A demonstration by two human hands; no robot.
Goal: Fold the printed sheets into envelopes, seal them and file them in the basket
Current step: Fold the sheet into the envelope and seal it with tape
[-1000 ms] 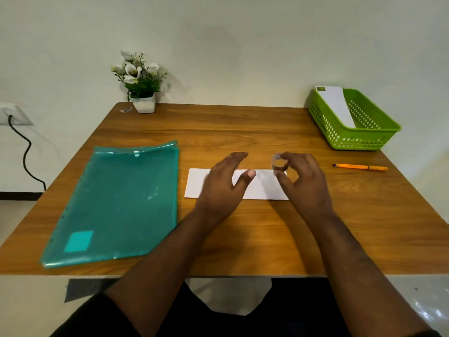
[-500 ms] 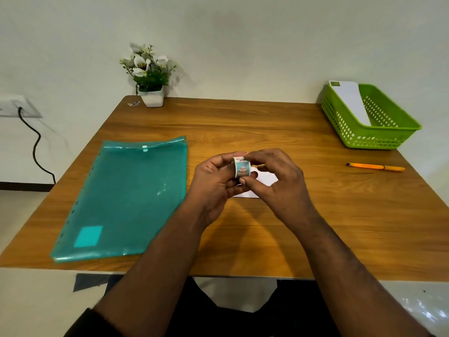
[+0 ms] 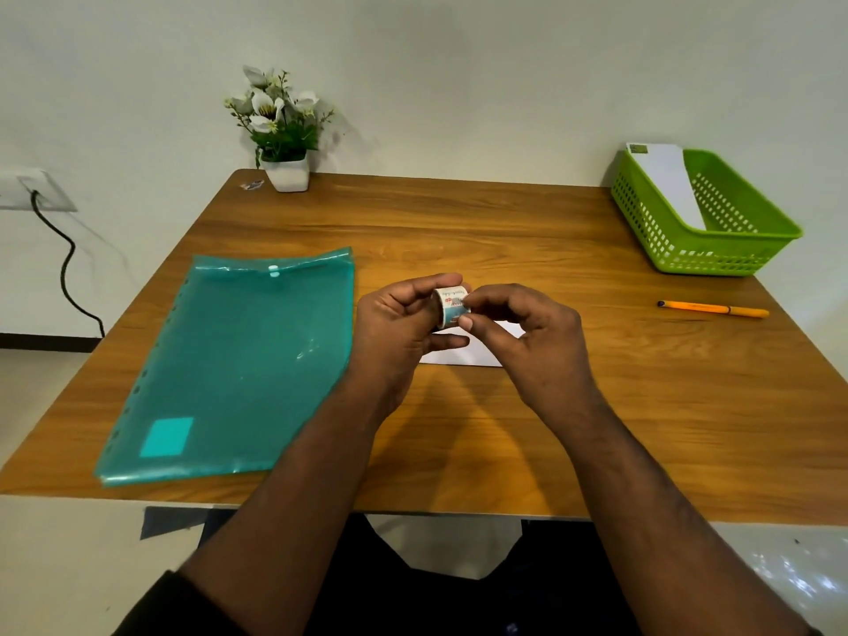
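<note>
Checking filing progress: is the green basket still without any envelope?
No. A white envelope already leans inside the green basket at the table's far right corner.

Bare forearms, dark sleeve [image 3: 170,603] (left arm), dark trousers [image 3: 440,603]

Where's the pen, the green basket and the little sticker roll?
pen [image 3: 712,309], head view, middle of its orange barrel.
basket [image 3: 716,258], head view, its near green wall.
sticker roll [image 3: 452,306], head view, its printed side, held between both hands.
</note>
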